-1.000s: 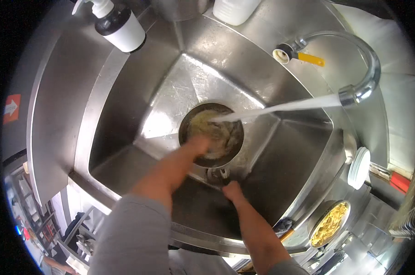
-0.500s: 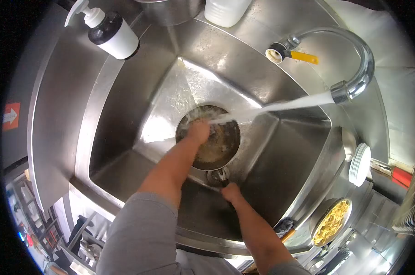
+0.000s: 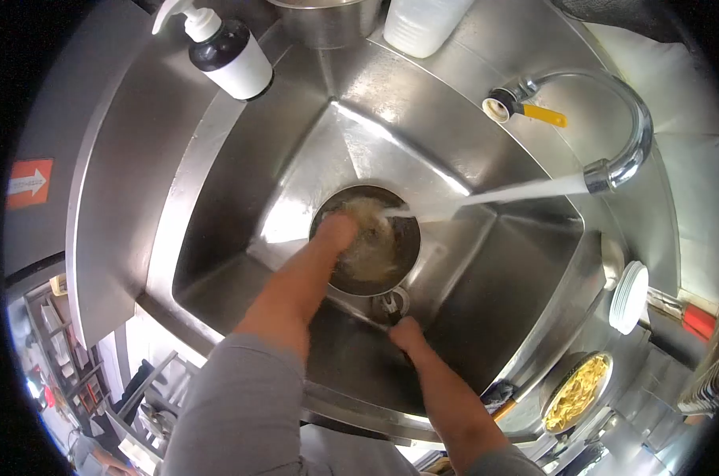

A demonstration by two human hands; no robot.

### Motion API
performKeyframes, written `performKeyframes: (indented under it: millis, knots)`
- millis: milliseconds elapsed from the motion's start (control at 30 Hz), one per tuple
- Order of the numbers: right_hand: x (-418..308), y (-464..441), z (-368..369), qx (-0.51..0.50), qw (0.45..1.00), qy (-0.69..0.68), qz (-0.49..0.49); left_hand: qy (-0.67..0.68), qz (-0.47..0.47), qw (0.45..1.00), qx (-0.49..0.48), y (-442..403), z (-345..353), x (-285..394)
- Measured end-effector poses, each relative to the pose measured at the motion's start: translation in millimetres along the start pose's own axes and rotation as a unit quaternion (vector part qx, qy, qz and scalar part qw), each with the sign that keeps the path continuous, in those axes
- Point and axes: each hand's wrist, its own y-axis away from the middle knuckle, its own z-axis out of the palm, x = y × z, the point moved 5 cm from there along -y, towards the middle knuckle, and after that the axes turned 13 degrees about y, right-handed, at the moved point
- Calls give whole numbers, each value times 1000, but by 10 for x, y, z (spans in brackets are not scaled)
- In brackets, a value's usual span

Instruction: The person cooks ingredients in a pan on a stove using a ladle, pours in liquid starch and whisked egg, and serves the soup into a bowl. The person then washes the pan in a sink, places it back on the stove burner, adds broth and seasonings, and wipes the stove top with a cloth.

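Observation:
A round dark pan (image 3: 397, 258) sits low in the steel sink (image 3: 502, 293), with cloudy water swirling inside. Water from the curved faucet (image 3: 641, 119) streams into it from the right. My left hand (image 3: 337, 230) is inside the pan at its left side; its fingers are hidden, and whether it holds anything does not show. Closed around the pan's handle (image 3: 393, 314), my right hand (image 3: 408, 333) is at the near side of the pan, over the sink drain area.
A pump bottle (image 3: 236, 67), a steel pot (image 3: 328, 24) and a white container (image 3: 424, 24) stand along the far rim. A yellow lever (image 3: 544, 116) is beside the faucet. At the right are stacked white lids (image 3: 629, 297) and a bowl of yellow food (image 3: 578, 393).
My left hand has moved around within the pan, from its near part to its left side. My right hand keeps hold of the handle. The whole view has shifted slightly.

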Motion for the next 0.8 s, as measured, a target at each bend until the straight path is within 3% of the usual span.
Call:
performKeyframes:
  millis: [133, 200, 267, 333, 400, 467, 567, 633, 700, 767, 800]
  knots:
    - [-121, 194, -244, -20, 994, -97, 33, -49, 65, 996, 39, -79, 758, 360]
    - [-53, 115, -158, -18, 995, -93, 39, 19, 163, 960, 227, -44, 926, 390]
    - [121, -29, 99, -19, 997, -62, 45, 47, 117, 970, 206, -226, 638, 287]
    - [133, -195, 249, 2, 998, 35, -56, 73, 77, 976, 188, -295, 258, 410]
    - [87, -65, 65, -22, 1000, -22, 2, 16, 18, 985, 172, -166, 15, 674]
    - [15, -42, -17, -43, 995, -76, 46, 79, 99, 973, 193, -385, 576, 662]
    - [-16, -25, -71, -8, 998, -64, -27, 163, 84, 972, 150, 115, 943, 748]
    - [50, -16, -58, -45, 990, -105, 81, 123, 231, 959, 107, 141, 1207, 399]
    - [81, -50, -17, -40, 992, -97, 64, 26, 84, 994, -62, -4, 821, -60]
    - [33, -78, -33, -33, 994, -93, 52, -196, 107, 969, -107, -85, -74, -80]
    - [-121, -22, -86, -28, 998, -61, -12, -323, 142, 932, -81, -186, -286, -16]
